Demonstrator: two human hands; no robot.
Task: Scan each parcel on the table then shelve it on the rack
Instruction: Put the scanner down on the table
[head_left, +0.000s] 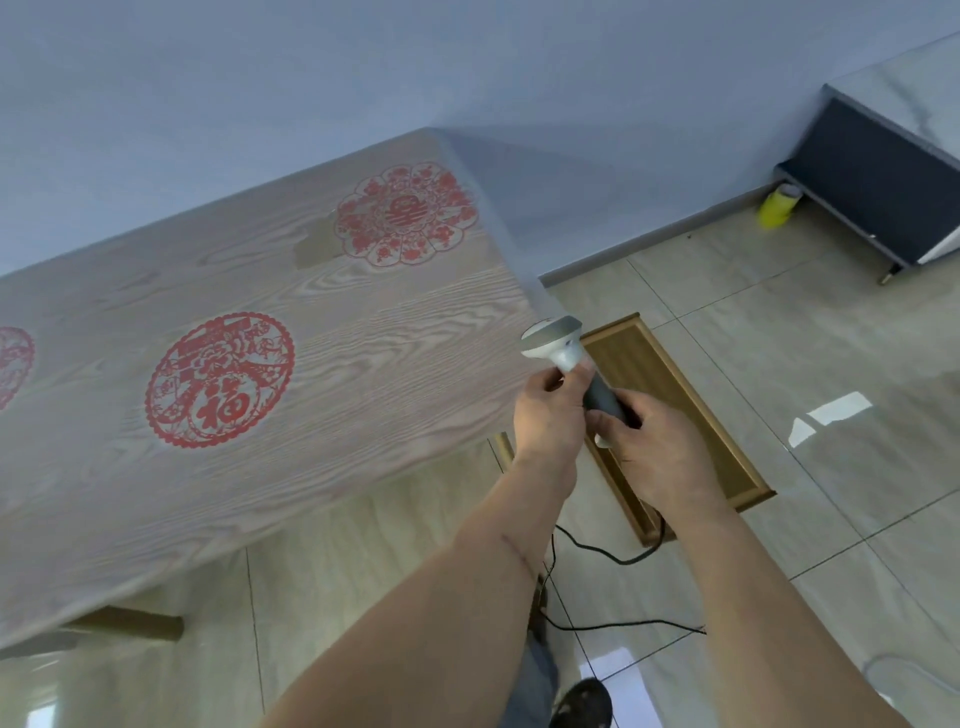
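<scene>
holding the scanner (571, 364) just off the near corner of the bench (311, 332), both grips were clenched on it: the left hand (548, 415) was curled round the neck under the pale head, and the right hand (660, 452) was wrapped round the dark grey handle lower down. the tool was judged to be steadied with two hands, perhaps so that it could be adjusted or readied, since its head was tilted up and toward the bench edge. a black cable (613, 556) was seen trailing over the tiled floor (779, 364) below the forearms; whether it was joined to the scanner could not be told. no parcel was shown on the visible part of the bench, which carried only red paper-cut decorations (221, 379) under a clear cover, and no rack was seen in view. a shallow wooden tray (675, 415) was lying on the floor under the hands. the scanner was seen as a pistol-shaped handheld with a broad white head.
</scene>
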